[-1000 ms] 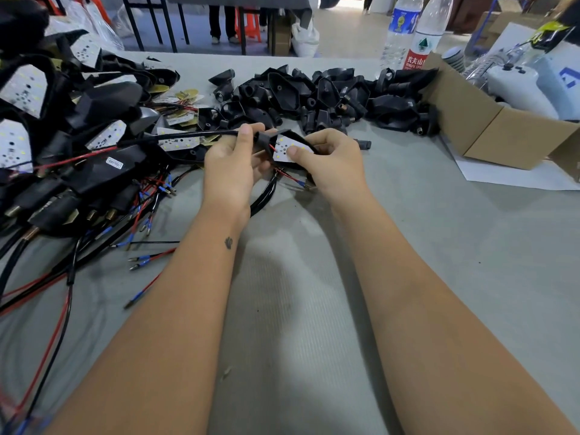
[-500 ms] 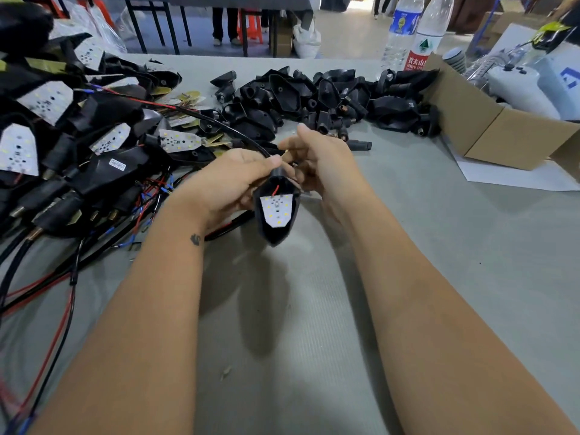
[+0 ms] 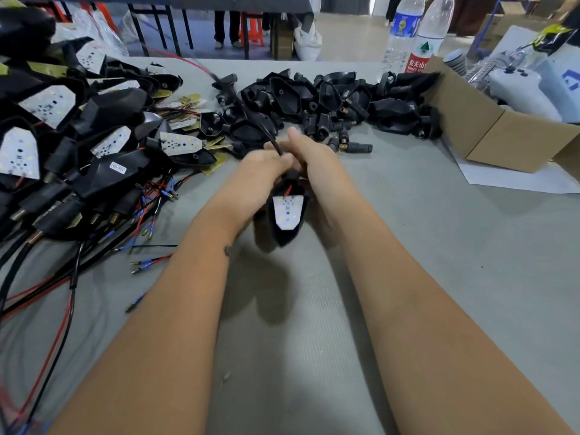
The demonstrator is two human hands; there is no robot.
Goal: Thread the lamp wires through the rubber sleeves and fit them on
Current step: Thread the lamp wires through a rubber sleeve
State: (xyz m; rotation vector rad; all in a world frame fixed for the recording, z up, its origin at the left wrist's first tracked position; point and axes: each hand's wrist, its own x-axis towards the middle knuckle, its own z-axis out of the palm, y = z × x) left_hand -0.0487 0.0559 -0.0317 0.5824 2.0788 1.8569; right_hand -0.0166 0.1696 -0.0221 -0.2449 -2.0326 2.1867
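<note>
Both hands hold one black lamp housing (image 3: pixel 287 211) above the grey table (image 3: pixel 439 277), its white LED board facing me and its tip pointing toward me. My left hand (image 3: pixel 257 174) pinches the black sheathed wire (image 3: pixel 270 138) where it leaves the top of the housing; the wire runs away toward the far pile. My right hand (image 3: pixel 314 161) grips the housing's neck from the right. The rubber sleeve itself is hidden between my fingers.
A heap of wired lamp units (image 3: pixel 78 146) with red and black leads fills the left side. Empty black housings and sleeves (image 3: pixel 329 98) lie across the back. A cardboard box (image 3: pixel 502 133) stands at right, two water bottles (image 3: pixel 417 42) behind.
The lamp housing swung from lying sideways between my hands to hanging tip-down toward me. Both hands moved closer together, and the wire now stretches away toward the back.
</note>
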